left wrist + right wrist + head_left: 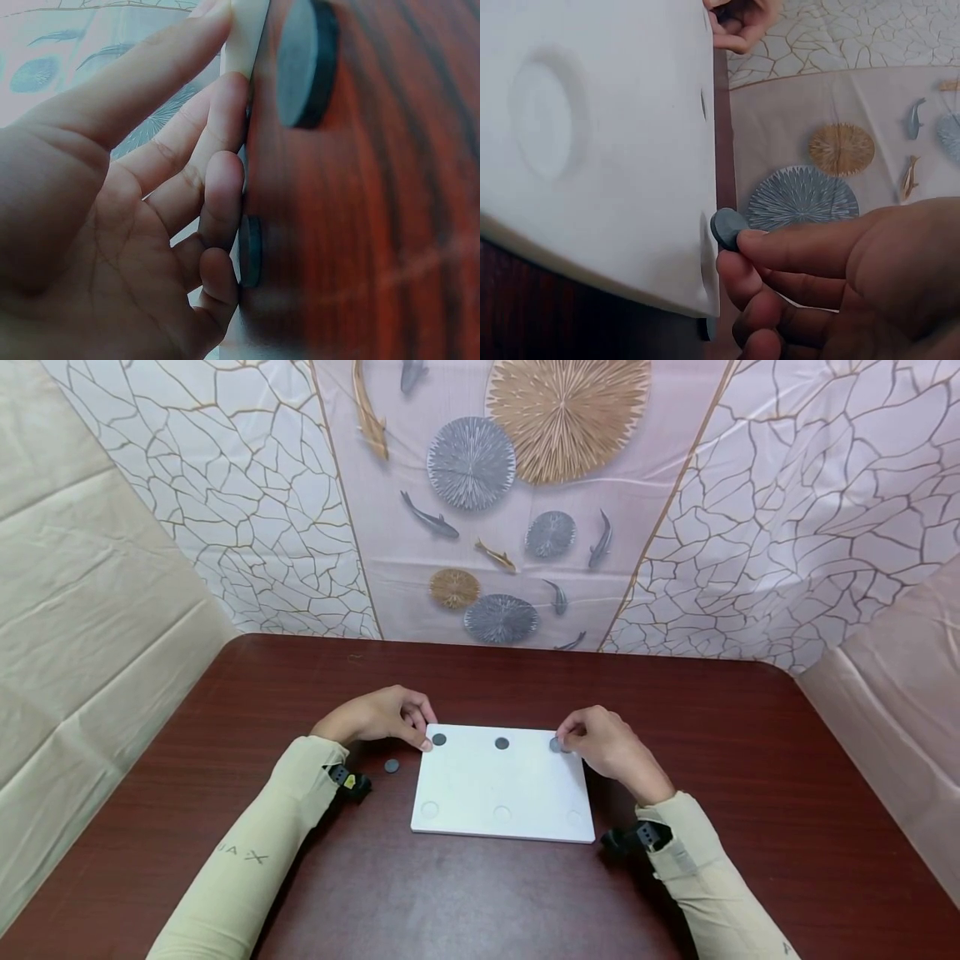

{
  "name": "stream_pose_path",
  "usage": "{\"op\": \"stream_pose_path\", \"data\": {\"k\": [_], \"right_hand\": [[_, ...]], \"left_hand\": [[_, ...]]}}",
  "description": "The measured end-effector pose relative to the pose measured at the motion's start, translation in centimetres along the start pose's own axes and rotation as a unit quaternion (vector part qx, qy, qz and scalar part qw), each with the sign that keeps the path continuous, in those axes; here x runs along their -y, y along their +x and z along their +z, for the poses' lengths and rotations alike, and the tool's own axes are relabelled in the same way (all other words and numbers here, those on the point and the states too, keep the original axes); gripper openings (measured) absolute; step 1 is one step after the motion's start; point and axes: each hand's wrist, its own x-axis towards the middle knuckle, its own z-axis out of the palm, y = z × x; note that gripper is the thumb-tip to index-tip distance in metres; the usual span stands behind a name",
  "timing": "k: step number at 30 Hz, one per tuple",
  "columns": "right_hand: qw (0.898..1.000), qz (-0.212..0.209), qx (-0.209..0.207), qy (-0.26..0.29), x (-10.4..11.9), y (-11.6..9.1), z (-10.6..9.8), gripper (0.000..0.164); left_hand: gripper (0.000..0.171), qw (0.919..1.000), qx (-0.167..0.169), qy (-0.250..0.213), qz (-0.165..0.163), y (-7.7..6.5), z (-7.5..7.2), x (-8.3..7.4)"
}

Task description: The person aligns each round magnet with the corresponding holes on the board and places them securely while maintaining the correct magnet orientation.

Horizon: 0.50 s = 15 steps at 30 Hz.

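Observation:
A white board (495, 785) lies on the table, with shallow round recesses along its near edge. Two dark grey discs, a left disc (438, 739) and a middle disc (502, 743), sit along its far edge. My right hand (609, 745) pinches another grey disc (726, 228) between thumb and index finger, over the board's far right corner. At the far left corner my left hand (384, 714) holds the board's edge, thumb on top and fingers at the side. A loose disc (307, 67) lies on the table beside it; a second disc (251, 251) shows by the fingertips.
The dark red-brown table (300, 677) carries the board near its middle. Behind it hangs a patterned cloth (480, 543), and pale cloth panels (90, 610) flank both sides. In the right wrist view a small dark piece (708, 328) shows past the board's corner.

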Motion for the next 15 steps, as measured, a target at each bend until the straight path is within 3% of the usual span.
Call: {"op": "stream_pose_path", "data": {"k": [15], "right_hand": [[1.0,0.014,0.002,-0.004,-0.37,-0.04,-0.73,0.014]], "left_hand": [[0.031,0.9999,0.001,-0.001,-0.012,0.13,-0.01,-0.01]]}}
